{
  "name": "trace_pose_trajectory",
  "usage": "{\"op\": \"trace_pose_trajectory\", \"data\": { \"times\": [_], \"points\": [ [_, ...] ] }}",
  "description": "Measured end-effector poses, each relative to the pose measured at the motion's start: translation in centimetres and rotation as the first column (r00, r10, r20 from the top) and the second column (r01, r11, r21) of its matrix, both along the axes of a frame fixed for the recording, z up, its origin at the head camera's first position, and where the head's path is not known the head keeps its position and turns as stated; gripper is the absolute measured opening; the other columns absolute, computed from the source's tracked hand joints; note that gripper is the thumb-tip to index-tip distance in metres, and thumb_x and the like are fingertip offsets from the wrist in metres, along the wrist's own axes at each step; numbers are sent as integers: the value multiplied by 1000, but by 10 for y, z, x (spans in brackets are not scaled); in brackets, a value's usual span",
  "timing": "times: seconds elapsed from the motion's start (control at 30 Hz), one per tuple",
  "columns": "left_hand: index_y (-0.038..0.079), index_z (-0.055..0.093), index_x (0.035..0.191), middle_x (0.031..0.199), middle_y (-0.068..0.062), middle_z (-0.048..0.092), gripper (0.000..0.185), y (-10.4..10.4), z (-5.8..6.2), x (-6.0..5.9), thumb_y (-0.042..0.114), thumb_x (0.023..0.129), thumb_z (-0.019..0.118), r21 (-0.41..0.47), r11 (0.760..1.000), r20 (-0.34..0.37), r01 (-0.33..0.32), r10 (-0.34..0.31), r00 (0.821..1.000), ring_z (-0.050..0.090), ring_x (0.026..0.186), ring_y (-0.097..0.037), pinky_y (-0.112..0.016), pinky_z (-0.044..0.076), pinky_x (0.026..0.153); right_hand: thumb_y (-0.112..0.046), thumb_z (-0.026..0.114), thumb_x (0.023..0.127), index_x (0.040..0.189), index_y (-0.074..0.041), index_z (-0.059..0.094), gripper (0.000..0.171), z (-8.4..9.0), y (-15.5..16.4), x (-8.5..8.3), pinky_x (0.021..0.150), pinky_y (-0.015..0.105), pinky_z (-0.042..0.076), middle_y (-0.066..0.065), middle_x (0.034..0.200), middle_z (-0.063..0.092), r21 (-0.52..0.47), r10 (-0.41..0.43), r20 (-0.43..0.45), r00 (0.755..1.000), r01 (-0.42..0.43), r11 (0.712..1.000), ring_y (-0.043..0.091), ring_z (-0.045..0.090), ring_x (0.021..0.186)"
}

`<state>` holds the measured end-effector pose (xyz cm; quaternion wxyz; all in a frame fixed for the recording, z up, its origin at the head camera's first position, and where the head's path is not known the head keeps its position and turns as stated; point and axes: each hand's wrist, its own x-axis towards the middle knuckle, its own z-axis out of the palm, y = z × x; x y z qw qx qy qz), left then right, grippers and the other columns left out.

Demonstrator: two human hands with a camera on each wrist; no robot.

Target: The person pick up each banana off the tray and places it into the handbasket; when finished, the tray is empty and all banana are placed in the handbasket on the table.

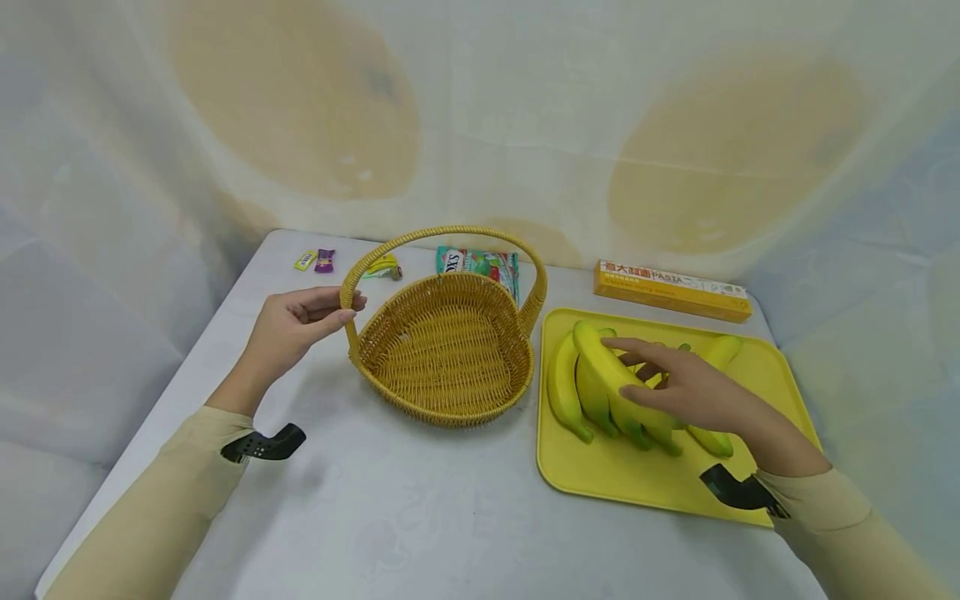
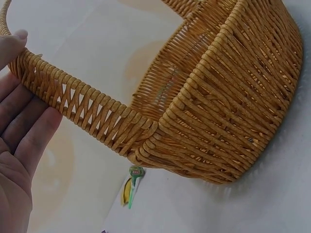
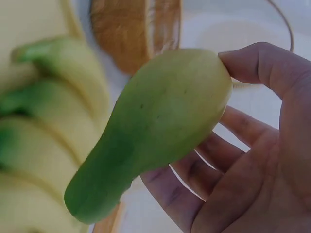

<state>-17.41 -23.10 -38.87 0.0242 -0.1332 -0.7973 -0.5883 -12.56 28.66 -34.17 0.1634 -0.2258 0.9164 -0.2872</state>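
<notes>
My left hand (image 1: 281, 329) holds the left side of the tall handle (image 1: 450, 232) of a yellow woven basket (image 1: 457, 419). The left wrist view shows the thumb on one face of the handle and the fingers behind it. My right hand (image 1: 690, 387) pinches a yellow banana (image 1: 607, 362) with green ends above a yellow tray (image 1: 600, 479). In the right wrist view this banana (image 3: 165, 102) sits between thumb and fingers, apart from the others. Several more bananas (image 1: 564, 387) lie on the tray, partly hidden by the right hand. The basket's woven floor shows bare.
Behind the tray lies a yellow pasta box (image 1: 671, 292). A green candy bag (image 1: 480, 264) is behind the basket. At the back left are a purple wrapped candy (image 1: 324, 261), a yellow one (image 1: 305, 260) and a lollipop (image 2: 136, 172). Cloth walls surround the white table (image 1: 420, 517).
</notes>
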Motion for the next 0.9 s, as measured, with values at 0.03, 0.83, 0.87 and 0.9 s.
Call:
{"op": "trace_pose_trajectory", "data": {
  "times": [0.03,0.83,0.87,0.9],
  "points": [
    [3,72,124,116,-6,75,34,0,0,0,19,94,75,2,1000,0,2,-2,1000,71,108,-13,-21,55,93,-33,65,101,156,-24,41,61,2,-6,-1,85,42,56,14,141,57,-11,23,4,1000,-23,1000,24,62,113],
    [3,72,124,117,-5,75,33,-1,0,0,18,95,75,-9,1000,10,10,-10,1000,71,108,-10,-20,55,94,-38,64,100,155,-25,42,61,-16,-168,-87,93,39,53,8,132,61,-78,84,288,954,-64,995,22,61,114],
    [3,72,124,117,-5,75,33,-1,0,0,18,95,75,-6,1000,11,11,-11,1000,71,108,-10,-20,55,94,-38,65,100,155,-24,43,61,-20,-173,-90,93,39,53,8,133,61,-79,80,299,951,-59,995,21,61,114],
    [3,72,124,117,-6,75,33,-1,0,0,18,95,75,-6,1000,12,11,-11,1000,71,108,-10,-20,55,94,-38,65,100,155,-25,43,61,-25,-179,-93,93,38,54,8,133,61,-78,74,311,947,-53,996,20,62,113]
  ]
}}
